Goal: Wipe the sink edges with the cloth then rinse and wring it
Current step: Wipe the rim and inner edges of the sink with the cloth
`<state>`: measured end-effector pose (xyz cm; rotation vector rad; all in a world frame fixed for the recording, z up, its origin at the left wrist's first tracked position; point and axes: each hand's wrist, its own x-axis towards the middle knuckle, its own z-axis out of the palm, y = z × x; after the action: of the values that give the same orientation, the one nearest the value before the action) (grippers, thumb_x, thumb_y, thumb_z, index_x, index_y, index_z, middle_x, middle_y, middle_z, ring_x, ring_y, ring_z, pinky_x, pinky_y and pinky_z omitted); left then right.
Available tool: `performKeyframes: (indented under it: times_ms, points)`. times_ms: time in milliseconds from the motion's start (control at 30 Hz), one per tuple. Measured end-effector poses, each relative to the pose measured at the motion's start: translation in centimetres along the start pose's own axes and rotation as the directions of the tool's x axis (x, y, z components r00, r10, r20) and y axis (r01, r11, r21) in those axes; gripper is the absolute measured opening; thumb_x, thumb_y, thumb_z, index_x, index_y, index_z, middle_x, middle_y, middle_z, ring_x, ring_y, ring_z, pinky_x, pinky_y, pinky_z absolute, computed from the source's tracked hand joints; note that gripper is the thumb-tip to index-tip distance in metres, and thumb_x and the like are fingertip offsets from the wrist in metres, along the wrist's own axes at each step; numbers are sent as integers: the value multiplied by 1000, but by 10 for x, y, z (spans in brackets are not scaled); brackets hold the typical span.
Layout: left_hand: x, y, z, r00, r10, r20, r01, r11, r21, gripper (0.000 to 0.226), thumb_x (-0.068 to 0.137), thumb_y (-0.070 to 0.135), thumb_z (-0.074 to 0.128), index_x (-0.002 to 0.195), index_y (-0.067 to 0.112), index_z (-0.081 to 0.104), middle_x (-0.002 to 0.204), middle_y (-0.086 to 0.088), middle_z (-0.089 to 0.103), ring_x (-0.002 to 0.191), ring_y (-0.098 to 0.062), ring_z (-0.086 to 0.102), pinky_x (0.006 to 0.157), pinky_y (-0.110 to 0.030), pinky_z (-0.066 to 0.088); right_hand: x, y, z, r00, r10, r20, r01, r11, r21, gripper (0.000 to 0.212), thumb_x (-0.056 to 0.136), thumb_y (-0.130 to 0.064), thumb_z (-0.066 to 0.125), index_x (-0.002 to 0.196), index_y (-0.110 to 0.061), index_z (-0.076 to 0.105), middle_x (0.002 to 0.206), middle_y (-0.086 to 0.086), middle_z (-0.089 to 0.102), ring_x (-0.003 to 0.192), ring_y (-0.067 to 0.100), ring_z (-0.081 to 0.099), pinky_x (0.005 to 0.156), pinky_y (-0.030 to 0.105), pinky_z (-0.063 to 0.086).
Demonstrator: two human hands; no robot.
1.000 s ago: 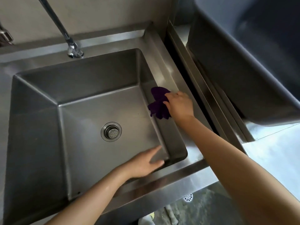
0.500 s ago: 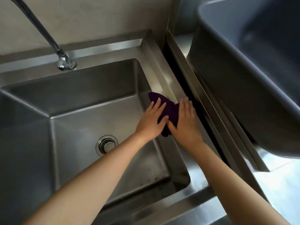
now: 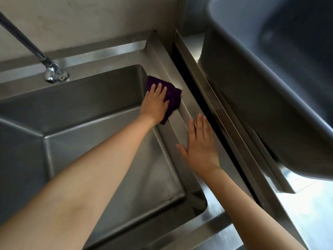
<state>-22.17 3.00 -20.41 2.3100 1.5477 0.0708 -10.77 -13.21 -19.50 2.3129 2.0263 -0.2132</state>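
The left hand (image 3: 155, 102) lies flat, fingers spread, pressing the purple cloth (image 3: 172, 98) onto the right edge of the stainless steel sink (image 3: 162, 56), towards one o'clock from the basin's centre. At four o'clock from it the right hand (image 3: 201, 145) rests flat and open on the same edge, holding nothing. The basin's visible part holds no objects; the faucet (image 3: 52, 71) stands at eleven o'clock, a grey plastic tub (image 3: 252, 91) at two o'clock.

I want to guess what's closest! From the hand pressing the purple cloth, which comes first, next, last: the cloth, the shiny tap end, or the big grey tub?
From the left hand:
1. Purple cloth, directly underneath.
2. Shiny metal tap end, back left.
3. Big grey plastic tub, far right.
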Motion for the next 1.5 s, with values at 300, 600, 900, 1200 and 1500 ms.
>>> performKeyframes:
  times_ms: [300,600,900,1200,1500]
  points:
    - [-82,27,29,989,148,16,-146,986,-76,53,98,34,34,146,19,16,157,2,5,145,-14,-4,117,-29,2,0,0,-3,1000,-1,17,0,997,77,86,90,-60,18,144,-3,-15,156,18,-14,143,25,-20,116,36,-12]
    - [-16,7,5,997,10,80,-8,1000,-26,55,99,31,32,147,13,12,158,-3,3,145,-19,-4,118,-32,7,1,-1,-9,997,-7,81,2,998,61,88,90,-63,18,143,-4,-21,153,18,-24,141,28,-25,113,36,-16]
    - [17,-11,-16,997,71,19,-70,996,-64,50,97,24,40,143,9,28,155,-8,21,143,-26,13,115,-30,10,21,-24,-18,996,88,-26,-81,976,200,72,96,-46,30,148,-6,0,158,15,-3,147,25,-6,117,34,-3]
    - [-10,-62,-70,983,165,-85,-185,861,-473,25,90,11,52,111,9,66,110,-10,68,98,-17,60,78,-16,37,128,-64,-53,980,-135,-148,187,880,436,43,84,-6,53,125,-16,53,123,8,59,113,27,53,95,48,45]
    - [-51,-159,-96,991,17,134,80,728,-681,51,74,21,76,121,20,56,107,5,63,96,-8,59,77,-8,44,154,-146,-84,999,-34,-32,47,771,635,20,86,-19,54,100,-8,62,97,10,67,88,25,61,77,38,51]
